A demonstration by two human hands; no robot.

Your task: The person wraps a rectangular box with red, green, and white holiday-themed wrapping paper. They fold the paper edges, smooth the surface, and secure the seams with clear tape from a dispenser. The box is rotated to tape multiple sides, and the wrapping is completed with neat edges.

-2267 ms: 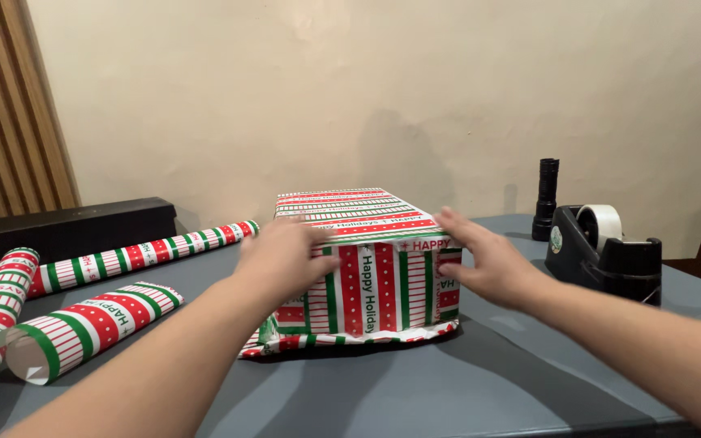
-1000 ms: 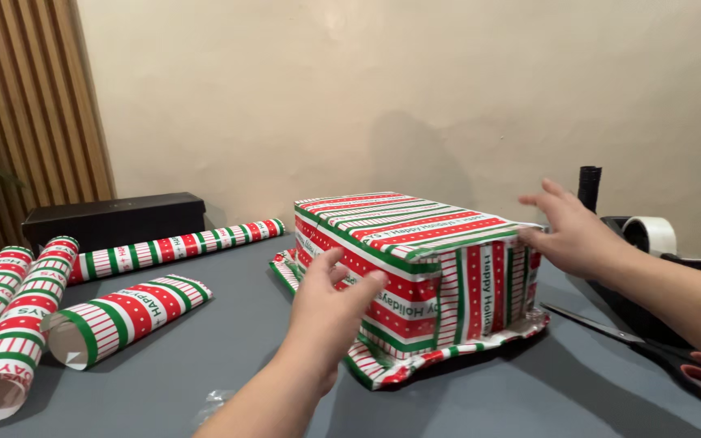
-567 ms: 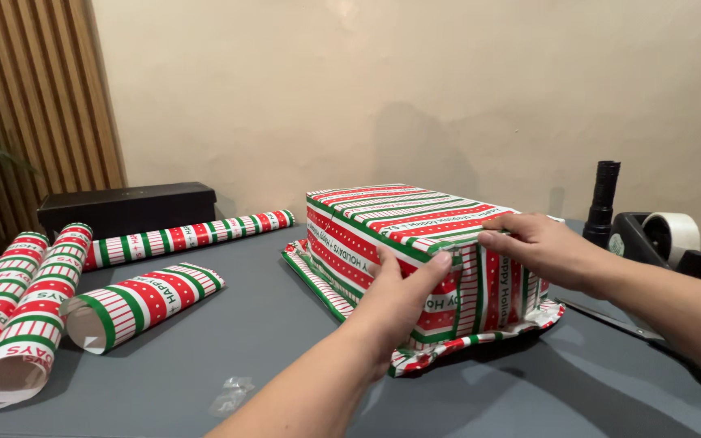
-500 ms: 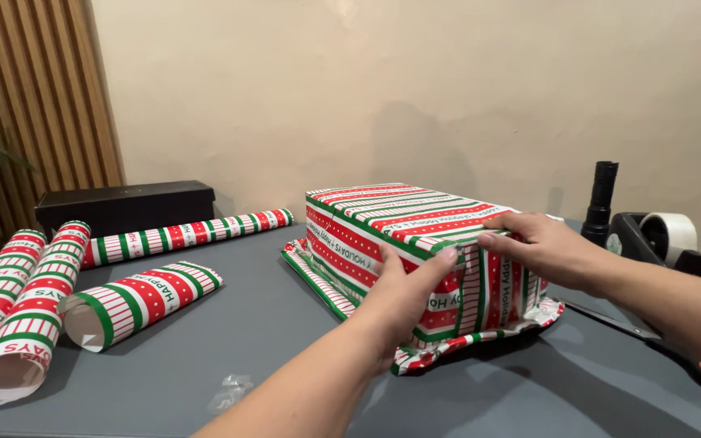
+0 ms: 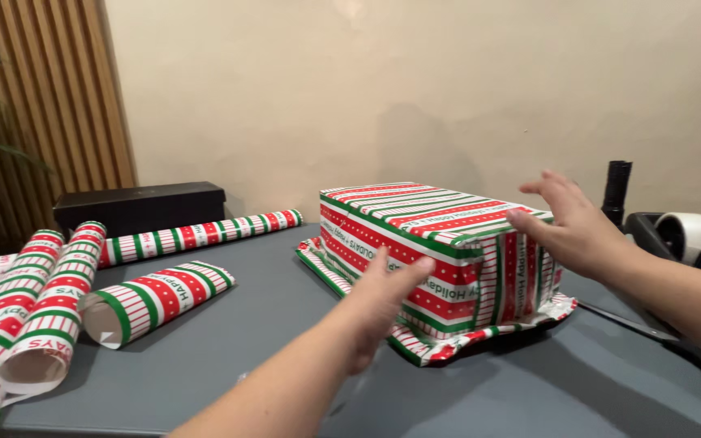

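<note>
Rectangular box (image 5: 436, 259) in glossy red-green-white striped paper, mid-table (image 5: 229, 349), long axis running ten to four o'clock. Left hand (image 5: 379, 300) presses its near side, fingers extended; right hand (image 5: 574, 231) hovers open, released.

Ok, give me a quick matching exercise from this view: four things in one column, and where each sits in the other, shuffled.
Things:
1. wrapped box
2. tape dispenser
3. black case
4. short wrapping roll

Places:
A. far right edge of the table
B. against the wall, back left
C. between the left hand and right hand
D. lying on the table, left of the box, open end toward the camera

Pairs: 1-C, 2-A, 3-B, 4-D
</note>
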